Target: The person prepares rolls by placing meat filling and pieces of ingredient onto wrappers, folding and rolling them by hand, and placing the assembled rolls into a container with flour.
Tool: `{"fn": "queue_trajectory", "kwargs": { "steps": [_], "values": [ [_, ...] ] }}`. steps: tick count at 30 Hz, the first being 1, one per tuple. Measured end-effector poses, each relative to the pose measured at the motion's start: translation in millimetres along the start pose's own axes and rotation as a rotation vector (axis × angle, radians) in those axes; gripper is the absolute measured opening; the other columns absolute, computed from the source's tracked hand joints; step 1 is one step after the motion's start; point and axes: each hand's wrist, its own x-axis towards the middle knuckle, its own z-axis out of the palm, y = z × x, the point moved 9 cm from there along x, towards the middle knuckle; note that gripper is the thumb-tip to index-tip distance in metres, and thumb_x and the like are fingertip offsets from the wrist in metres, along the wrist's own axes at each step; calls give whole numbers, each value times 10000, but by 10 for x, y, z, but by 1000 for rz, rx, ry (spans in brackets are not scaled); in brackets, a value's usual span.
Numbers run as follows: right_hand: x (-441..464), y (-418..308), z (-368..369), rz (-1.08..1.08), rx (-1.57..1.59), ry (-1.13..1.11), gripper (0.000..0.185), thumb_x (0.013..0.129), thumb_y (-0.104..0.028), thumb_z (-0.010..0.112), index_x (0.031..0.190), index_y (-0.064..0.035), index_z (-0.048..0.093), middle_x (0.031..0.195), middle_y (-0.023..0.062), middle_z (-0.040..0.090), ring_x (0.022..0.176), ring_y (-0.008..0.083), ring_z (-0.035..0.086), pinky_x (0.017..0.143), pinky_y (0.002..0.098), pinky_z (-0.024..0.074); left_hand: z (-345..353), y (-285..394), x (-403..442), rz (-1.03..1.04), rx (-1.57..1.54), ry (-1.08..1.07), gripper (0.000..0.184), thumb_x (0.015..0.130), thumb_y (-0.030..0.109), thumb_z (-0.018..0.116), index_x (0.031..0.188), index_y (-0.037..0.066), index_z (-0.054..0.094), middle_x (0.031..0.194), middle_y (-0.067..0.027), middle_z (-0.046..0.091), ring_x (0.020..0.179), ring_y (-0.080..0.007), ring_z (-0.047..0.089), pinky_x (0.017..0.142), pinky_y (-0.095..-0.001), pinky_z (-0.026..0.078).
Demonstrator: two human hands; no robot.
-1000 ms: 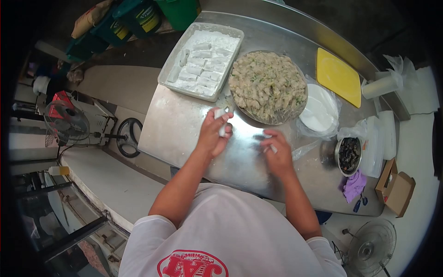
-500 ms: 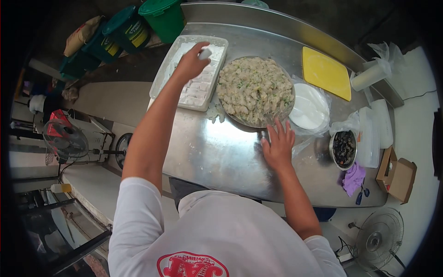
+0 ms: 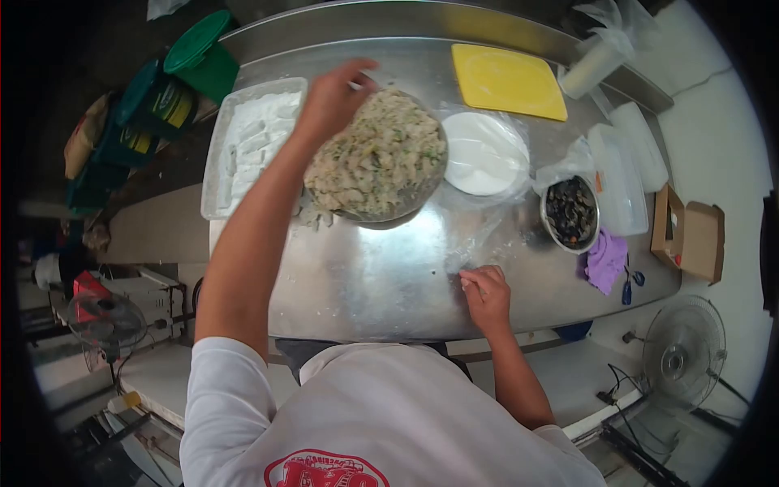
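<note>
My left hand [image 3: 334,99] is over the upper left edge of a round heap of pale filling flecked with green [image 3: 381,158]. Its fingers are curved and apart, with nothing visible between them. White floury rolls [image 3: 247,150] lie in a rectangular tray [image 3: 213,183], partly hidden behind my left forearm. Low over the steel table [image 3: 381,284], my right hand [image 3: 488,299] has its thumb and fingers pinched together; anything between them is too small to make out. A stack of round white sheets [image 3: 485,154] sits on plastic right of the filling.
A yellow board [image 3: 510,81] lies near the raised back edge. To the right are a metal bowl of dark pieces [image 3: 571,213], a purple cloth [image 3: 605,261], clear containers [image 3: 618,183] and an open cardboard box [image 3: 699,237]. Green buckets [image 3: 203,57] stand beyond the left side.
The view has shifted right. My left hand has gone from the front of the table over the tray to the heap's upper edge, and its white roll is gone. My right hand has spread, then closed and drawn back.
</note>
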Motion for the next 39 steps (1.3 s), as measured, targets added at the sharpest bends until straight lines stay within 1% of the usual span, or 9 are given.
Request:
{"fn": "queue_trajectory", "kwargs": {
  "steps": [3,5,9,12,20,28,33,36,39],
  "values": [
    [10,-6,-87,32,45,15,141,876,-12,686,998,-18,756,922,121,714,909,301,654,822,392,530,1101,597,-191,-88,-84,-329,269,965,169,698,1227,113,713,1015,-155,770,844,-237,743,781,-397,588],
    [26,33,-129,57,37,27,153,883,-11,675,1014,-25,753,934,128,714,915,310,655,811,397,529,1852,903,-361,227,-59,-449,226,925,167,687,1128,93,754,1037,-199,750,943,-381,721,874,-455,564],
    [-141,104,-345,-11,25,73,179,906,-6,647,1054,-13,748,947,134,725,908,318,670,833,406,537,3011,604,-577,211,246,-569,239,867,127,709,1093,63,750,1089,-192,729,1030,-386,688,920,-472,541],
    [-405,244,-503,40,-13,62,195,913,-6,637,1080,-4,738,968,149,730,918,317,684,843,402,543,2908,469,-616,154,197,-310,232,822,98,729,1047,46,751,1067,-182,718,996,-378,689,910,-457,544],
    [-677,462,-695,182,-1,100,215,879,19,624,1071,-3,720,989,165,728,942,365,688,888,429,544,2665,386,-352,-179,7,-298,153,858,135,693,963,45,761,982,-200,729,920,-396,697,854,-459,550],
    [-117,331,-779,260,249,172,220,995,-17,559,1154,31,703,1075,162,758,1048,214,716,942,318,539,1724,1105,-1916,356,151,-686,44,890,111,653,892,67,661,884,-145,647,851,-357,635,768,-470,534],
    [533,-248,-357,-98,113,2,168,935,-18,635,1072,0,731,976,150,748,938,306,720,840,384,549,1109,484,-3220,152,231,-604,160,851,117,720,997,59,692,998,-127,655,950,-347,634,818,-442,554],
    [1038,-604,-28,-283,-25,24,93,932,-84,666,960,-19,724,876,146,711,865,351,665,822,449,503,909,318,-3575,2,230,-474,262,846,162,763,1092,85,717,1120,-99,656,1131,-315,605,1001,-422,505],
    [1672,-683,353,-383,-326,43,158,907,-166,709,1002,-41,725,945,131,717,939,353,644,861,458,494,948,245,-3756,108,228,-352,233,856,171,757,1067,88,705,1073,-93,669,1130,-318,611,1008,-418,506]
  ]
}}
